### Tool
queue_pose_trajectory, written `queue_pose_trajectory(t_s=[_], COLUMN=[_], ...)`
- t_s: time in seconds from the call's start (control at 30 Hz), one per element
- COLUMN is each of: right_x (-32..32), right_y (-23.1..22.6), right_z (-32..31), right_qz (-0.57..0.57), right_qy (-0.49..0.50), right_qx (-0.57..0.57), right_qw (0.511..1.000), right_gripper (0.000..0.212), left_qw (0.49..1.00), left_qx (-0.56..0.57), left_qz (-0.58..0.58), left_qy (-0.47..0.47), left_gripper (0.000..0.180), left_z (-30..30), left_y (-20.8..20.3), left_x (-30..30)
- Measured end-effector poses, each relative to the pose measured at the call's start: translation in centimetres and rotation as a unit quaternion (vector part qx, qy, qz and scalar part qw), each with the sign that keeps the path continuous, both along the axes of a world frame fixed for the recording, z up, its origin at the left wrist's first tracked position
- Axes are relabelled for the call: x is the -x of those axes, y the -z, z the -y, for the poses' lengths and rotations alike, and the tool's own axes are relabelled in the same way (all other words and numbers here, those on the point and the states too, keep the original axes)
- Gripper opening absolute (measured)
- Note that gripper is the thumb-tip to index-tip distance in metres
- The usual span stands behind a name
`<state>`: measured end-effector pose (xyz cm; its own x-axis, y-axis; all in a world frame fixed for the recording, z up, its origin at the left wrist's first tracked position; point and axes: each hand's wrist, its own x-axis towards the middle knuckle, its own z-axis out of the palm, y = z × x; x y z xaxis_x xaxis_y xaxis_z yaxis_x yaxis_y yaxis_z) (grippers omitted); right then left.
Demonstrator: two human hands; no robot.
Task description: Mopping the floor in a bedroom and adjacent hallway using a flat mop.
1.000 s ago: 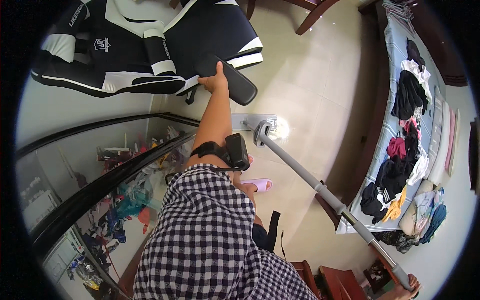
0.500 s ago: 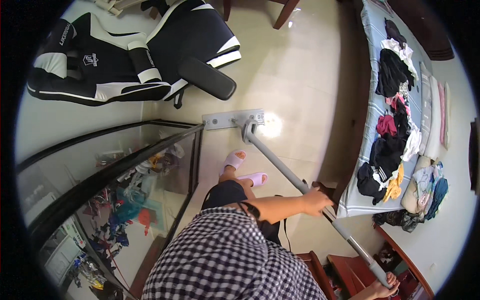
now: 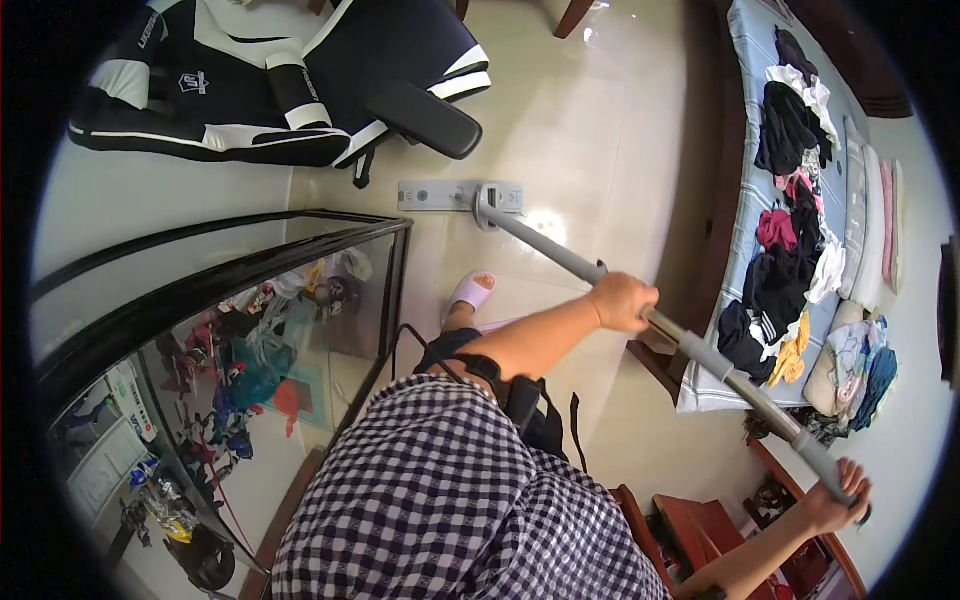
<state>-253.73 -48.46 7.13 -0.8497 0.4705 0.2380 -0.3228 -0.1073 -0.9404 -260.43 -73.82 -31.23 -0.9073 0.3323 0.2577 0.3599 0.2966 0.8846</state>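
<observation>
A grey flat mop (image 3: 545, 246) slants across the middle of the view, its long pole running down to the right. The mop's flat rectangular head (image 3: 432, 195) lies on the shiny tiled floor, just past the corner of a glass case. My left hand (image 3: 622, 302) is closed around the pole's middle. Farther down on the right, my right hand (image 3: 838, 496) grips the grey end of the pole. One foot in a pink slipper (image 3: 472, 292) stands on the floor near the mop head; my left forearm mostly hides the other slipper.
A black-and-white gaming chair (image 3: 240, 90) stands at upper left. The black-framed glass case (image 3: 395, 290) holds toys and odds and ends on the left. Along the right is a bed (image 3: 705, 375) with piled clothes (image 3: 780, 270). Reddish-brown wooden furniture (image 3: 700, 530) stands at lower right.
Both hands have moved up in the view, the right one also rightward, and the pole lies flatter. The mop head has shifted slightly farther away and turned level. The whole view has shifted too.
</observation>
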Motion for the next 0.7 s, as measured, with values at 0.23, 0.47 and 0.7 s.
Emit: queue_pose_trajectory(t_s=[0.23, 0.47, 0.7], right_x=[6.4, 5.6, 6.2], right_y=[1.2, 0.9, -2.2], right_z=[6.5, 13.9, 19.8], right_qz=[-0.036, -0.07, -0.129], right_qy=[-0.187, -0.395, -0.756], right_qx=[0.013, -0.004, -0.103], right_qw=[0.982, 0.916, 0.634], right_gripper=[0.025, 0.02, 0.024], left_qw=[0.986, 0.978, 0.953], left_qx=[-0.028, 0.005, -0.021], left_qz=[-0.041, -0.049, -0.117], left_qy=[-0.16, -0.203, -0.277], left_gripper=[0.012, 0.022, 0.021], left_z=[7.2, 15.0, 13.9], left_y=[0.8, -3.0, -8.2], left_x=[1.2, -1.4, -5.3])
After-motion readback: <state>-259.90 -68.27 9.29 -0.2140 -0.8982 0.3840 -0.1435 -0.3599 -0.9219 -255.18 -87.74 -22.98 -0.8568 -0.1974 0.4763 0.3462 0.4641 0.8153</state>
